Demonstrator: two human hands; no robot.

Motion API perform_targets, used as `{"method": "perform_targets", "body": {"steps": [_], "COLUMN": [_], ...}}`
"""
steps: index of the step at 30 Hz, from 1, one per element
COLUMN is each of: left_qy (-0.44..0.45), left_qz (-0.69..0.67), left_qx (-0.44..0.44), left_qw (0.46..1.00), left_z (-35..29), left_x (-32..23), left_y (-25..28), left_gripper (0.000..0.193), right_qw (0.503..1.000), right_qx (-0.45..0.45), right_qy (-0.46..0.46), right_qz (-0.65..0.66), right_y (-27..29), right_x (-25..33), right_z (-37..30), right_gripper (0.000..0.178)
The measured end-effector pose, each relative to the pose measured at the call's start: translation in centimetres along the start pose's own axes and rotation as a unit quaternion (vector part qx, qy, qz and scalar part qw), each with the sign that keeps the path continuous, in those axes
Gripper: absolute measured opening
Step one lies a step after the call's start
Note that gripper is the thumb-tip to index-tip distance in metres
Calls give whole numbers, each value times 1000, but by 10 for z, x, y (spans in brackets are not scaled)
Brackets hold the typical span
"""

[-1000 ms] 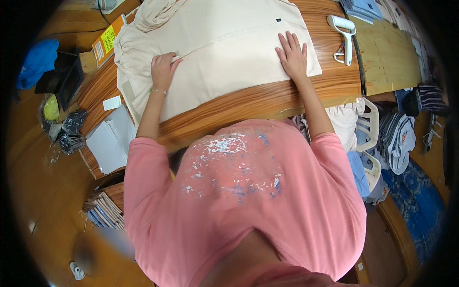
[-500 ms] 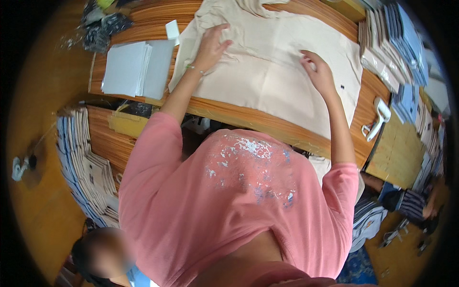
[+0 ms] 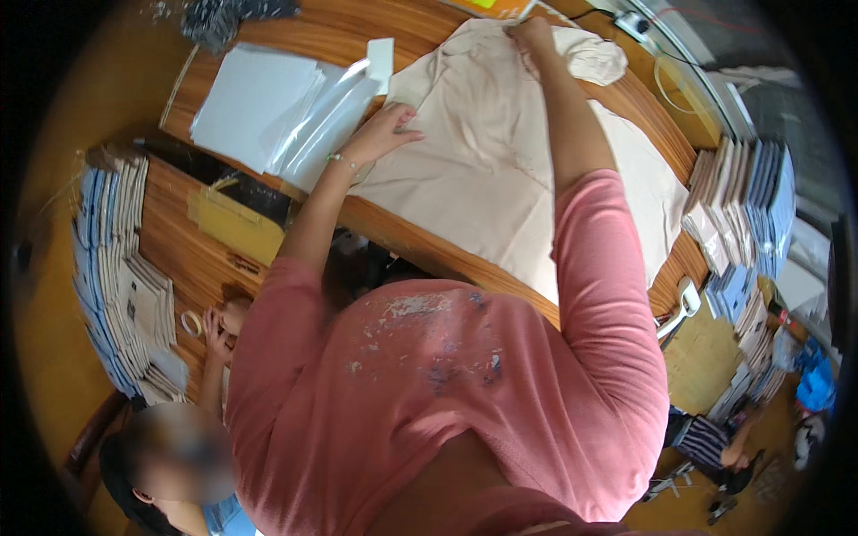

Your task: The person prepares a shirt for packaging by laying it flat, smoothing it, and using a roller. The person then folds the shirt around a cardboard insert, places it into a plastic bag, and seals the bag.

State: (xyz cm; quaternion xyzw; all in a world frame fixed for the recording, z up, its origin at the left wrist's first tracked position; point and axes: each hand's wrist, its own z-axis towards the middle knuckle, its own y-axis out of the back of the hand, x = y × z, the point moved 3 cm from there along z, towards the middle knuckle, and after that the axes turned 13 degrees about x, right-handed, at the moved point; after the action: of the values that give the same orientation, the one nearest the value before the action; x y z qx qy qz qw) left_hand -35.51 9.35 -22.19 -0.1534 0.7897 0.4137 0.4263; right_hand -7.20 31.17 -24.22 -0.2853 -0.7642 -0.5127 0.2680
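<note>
With our left hand [image 3: 386, 134] flat and open on the beige garment [image 3: 500, 170] spread across the desk [image 3: 420, 246], our right hand [image 3: 532, 34] pinches its far edge, which we should pull taut and even.

Your right hand [image 3: 534, 34] is far up near the top edge, so you cannot tell if its fingers pinch the beige shirt [image 3: 500, 170]. Your right arm covers part of that shirt. Your body hides the near edge of the surface [image 3: 295, 40]. Another person's face is blurred.
</note>
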Motion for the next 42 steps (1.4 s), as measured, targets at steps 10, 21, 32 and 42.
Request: {"method": "perform_targets", "body": {"steps": [10,21,32,42], "left_qy": [-21,-24,-32,-15], "left_qz": [34,53,51,75], "left_qx": [45,41,50,17], "left_qw": [998,997,997,997], "left_z": [5,9,6,20], "left_x": [-14,-17,-13,-20], "left_y": [4,2,1,1], "left_gripper": [72,63,61,51], "right_qw": [965,986,961,959], "right_qx": [-110,-9,-98,-227], "right_qy": [168,-6,100,167], "right_qz": [-167,-168,-239,-21], "right_y": [104,26,52,173], "right_x": [-40,6,7,-40], "right_z": [0,-16,12,-14], "right_gripper": [7,22,27,14]}}
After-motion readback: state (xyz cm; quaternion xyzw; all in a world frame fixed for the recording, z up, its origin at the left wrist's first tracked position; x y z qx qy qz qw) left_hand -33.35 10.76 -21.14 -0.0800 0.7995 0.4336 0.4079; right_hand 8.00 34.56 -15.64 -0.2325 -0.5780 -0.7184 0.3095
